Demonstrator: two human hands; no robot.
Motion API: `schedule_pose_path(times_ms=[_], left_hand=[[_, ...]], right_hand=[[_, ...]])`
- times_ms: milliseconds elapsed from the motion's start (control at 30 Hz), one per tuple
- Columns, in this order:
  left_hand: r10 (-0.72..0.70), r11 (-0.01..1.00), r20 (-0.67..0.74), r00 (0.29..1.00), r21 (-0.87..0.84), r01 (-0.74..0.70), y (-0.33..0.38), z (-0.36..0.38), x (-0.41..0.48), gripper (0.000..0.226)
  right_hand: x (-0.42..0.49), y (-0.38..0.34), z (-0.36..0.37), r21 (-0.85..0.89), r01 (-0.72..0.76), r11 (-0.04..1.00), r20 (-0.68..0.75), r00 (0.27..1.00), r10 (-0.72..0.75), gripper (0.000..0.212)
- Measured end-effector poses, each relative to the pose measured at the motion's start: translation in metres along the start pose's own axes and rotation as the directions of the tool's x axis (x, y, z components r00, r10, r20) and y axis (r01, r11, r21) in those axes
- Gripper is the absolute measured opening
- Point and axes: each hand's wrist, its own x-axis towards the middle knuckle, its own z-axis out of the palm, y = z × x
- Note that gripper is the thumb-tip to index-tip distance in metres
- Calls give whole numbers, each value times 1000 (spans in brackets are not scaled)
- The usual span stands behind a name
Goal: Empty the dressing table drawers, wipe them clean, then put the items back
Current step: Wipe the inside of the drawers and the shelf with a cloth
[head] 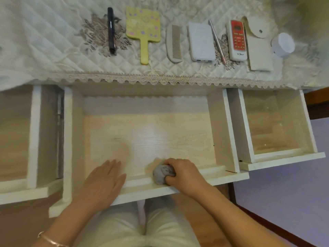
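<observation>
While tight round cloth [162,174], right hand [186,172].

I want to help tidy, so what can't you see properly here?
Head view: remote control button labels, too small and blurred.
Head view: pouch contents, hidden by its closed flap.
Head view: left drawer, cut off by the left edge.
Head view: cloth, partly hidden by the gripping right hand.

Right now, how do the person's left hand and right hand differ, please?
The left hand lies flat and empty; the right hand grips a grey cloth. The left hand is in the middle drawer's left half, the right hand in its right half. Both cross its front edge.
</observation>
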Motion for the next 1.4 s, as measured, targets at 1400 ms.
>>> schedule_pose_path(times_ms=[1400], left_hand=[[254, 949, -560, 788, 304, -91, 386, -20, 62, 71]], right_hand=[[-133, 331, -185, 493, 111, 863, -730, 592, 341, 41]])
